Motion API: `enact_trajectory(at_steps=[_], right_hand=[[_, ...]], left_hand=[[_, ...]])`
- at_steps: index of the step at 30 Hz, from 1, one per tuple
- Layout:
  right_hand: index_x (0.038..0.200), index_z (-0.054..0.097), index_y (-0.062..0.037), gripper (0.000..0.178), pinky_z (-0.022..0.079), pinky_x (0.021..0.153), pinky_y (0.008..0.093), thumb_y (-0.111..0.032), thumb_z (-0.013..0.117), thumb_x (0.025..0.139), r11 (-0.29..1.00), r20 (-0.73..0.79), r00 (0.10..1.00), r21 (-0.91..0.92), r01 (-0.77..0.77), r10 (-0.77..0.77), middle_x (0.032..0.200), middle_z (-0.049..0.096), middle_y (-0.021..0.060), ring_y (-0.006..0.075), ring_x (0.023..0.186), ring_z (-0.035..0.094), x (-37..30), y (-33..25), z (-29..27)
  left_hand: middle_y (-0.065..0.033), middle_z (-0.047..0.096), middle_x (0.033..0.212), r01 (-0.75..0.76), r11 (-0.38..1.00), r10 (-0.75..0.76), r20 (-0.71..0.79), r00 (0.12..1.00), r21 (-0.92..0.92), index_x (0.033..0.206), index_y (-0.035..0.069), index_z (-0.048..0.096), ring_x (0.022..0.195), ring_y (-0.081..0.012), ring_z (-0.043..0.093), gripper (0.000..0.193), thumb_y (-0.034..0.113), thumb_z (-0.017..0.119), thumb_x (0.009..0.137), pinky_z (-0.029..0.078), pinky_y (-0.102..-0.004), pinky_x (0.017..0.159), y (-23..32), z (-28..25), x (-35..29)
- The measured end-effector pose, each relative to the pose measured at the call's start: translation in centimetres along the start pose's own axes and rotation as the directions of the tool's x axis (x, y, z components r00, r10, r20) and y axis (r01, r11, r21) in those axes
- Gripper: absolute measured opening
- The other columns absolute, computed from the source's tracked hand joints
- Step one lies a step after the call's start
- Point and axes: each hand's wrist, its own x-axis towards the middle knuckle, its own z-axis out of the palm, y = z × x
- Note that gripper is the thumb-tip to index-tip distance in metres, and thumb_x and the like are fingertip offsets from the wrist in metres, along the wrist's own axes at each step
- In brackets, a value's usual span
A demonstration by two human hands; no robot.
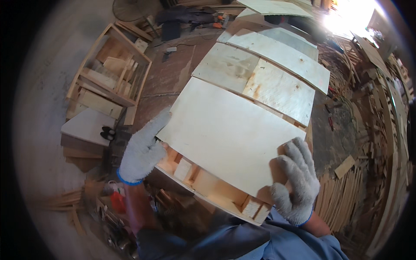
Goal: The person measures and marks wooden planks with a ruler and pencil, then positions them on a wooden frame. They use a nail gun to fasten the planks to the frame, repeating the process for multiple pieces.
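Observation:
A pale plywood panel lies at a slant on a wooden frame in front of me. The frame's near side shows, with short wood blocks inside it. My left hand, in a white knit glove with a blue cuff, rests along the panel's left edge. Its fingers are stretched out and its thumb is near the close corner. At the panel's right edge, my right hand, gloved alike, has its fingers apart and casts a shadow on the wood. Whether its fingertips touch the panel I cannot tell.
Beyond lie more plywood pieces, one stained, another long and pale. An open wooden frame with boards stands at the left. Thin wood strips and scrap pile up on the right. A fan stands at the back left.

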Motion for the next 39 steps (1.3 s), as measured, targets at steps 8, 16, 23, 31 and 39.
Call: enact_trajectory(at_steps=[8,16,23,31,39], right_hand=[[0.122,0.069,0.0022,0.04,0.039,0.116,0.0521,-0.028,0.062,0.097,0.993,-0.167,0.981,0.086,-0.085,0.099,0.134,0.066,0.0246,0.0458,0.14,0.051,0.1,1.0,1.4],[0.15,0.048,0.0038,0.058,0.029,0.123,0.046,-0.017,0.058,0.097,0.92,-0.297,0.887,0.282,-0.272,0.353,0.16,0.041,0.0249,0.0339,0.151,0.038,-0.3,-0.2,3.3],[0.157,0.039,0.0024,0.067,0.034,0.059,0.0194,-0.027,0.063,0.102,0.85,-0.287,0.81,0.309,-0.427,0.511,0.158,0.048,0.0125,0.0014,0.073,0.042,-1.1,-0.5,2.6],[0.158,0.036,0.0033,0.066,0.045,0.092,0.0276,-0.021,0.06,0.102,0.818,-0.24,0.788,0.274,-0.506,0.567,0.162,0.041,0.0191,0.0178,0.127,0.051,-0.3,-1.4,2.2],[0.156,0.038,0.0057,0.06,0.03,0.123,0.0378,-0.02,0.055,0.104,0.874,-0.254,0.836,0.138,-0.466,0.486,0.163,0.038,0.0203,0.0266,0.152,0.036,-0.9,-1.2,1.9]], left_hand=[[-0.0238,0.054,0.151,-0.193,0.971,0.187,0.054,0.981,0.145,0.147,0.001,0.055,0.139,-0.0235,0.052,0.063,-0.006,0.057,0.084,0.045,-0.0333,0.109,-0.8,-0.5,0.3],[-0.0214,0.059,0.143,-0.147,0.953,0.139,-0.049,0.989,-0.263,0.152,0.001,0.05,0.104,-0.0137,0.062,0.063,-0.002,0.058,0.089,0.05,-0.0276,0.091,-3.6,0.4,0.1],[-0.0188,0.061,0.138,-0.13,0.68,0.127,-0.059,0.99,-0.722,0.155,-0.006,0.04,0.086,-0.0079,0.057,0.062,0.002,0.054,0.095,0.052,-0.0249,0.078,-7.8,2.5,-1.6],[-0.0319,0.052,0.147,-0.089,0.68,0.046,-0.078,0.996,-0.728,0.148,-0.017,0.041,0.127,-0.0286,0.061,0.06,0.004,0.056,0.094,0.056,-0.0308,0.094,-7.0,3.9,-3.7],[-0.0356,0.054,0.141,-0.461,0.697,0.33,-0.325,0.886,-0.549,0.146,-0.017,0.043,0.12,-0.0364,0.065,0.06,0.018,0.059,0.1,0.06,-0.0348,0.089,-8.4,4.6,-2.4]])
